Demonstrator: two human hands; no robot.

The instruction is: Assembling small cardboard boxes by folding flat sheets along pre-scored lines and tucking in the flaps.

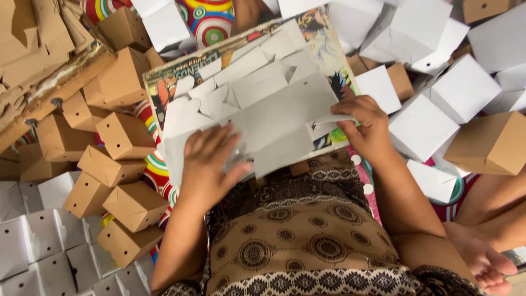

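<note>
From the head camera, looking straight down: the left hand (pixel 207 164) lies flat in the centre of the frame, fingers spread and palm pressing on a grey die-cut cardboard sheet (pixel 274 118), so its grip is fully open and closed around nothing. The right hand (pixel 366 129), just right of centre, has its fingers curled over the sheet's right edge, a loose pinch on the cardboard with the thumb tucked under where it cannot be seen. The sheet sits across the person's lap in the middle of the frame, on top of a colourful printed board (pixel 181 82) that peeks out at its upper left and right edges; more flat grey cut-outs lie fanned out above it. Down the left side runs a heap of folded brown boxes (pixel 123 134), some with small round holes in their faces, and in the lower left corner sit white folded boxes (pixel 33 241). The upper right is crowded with more white boxes (pixel 422 129), with one brown box (pixel 490 142) at the right edge. A patterned brown garment (pixel 307 235) fills the bottom centre, and a bare foot (pixel 482 257) shows in the lower right corner.
</note>
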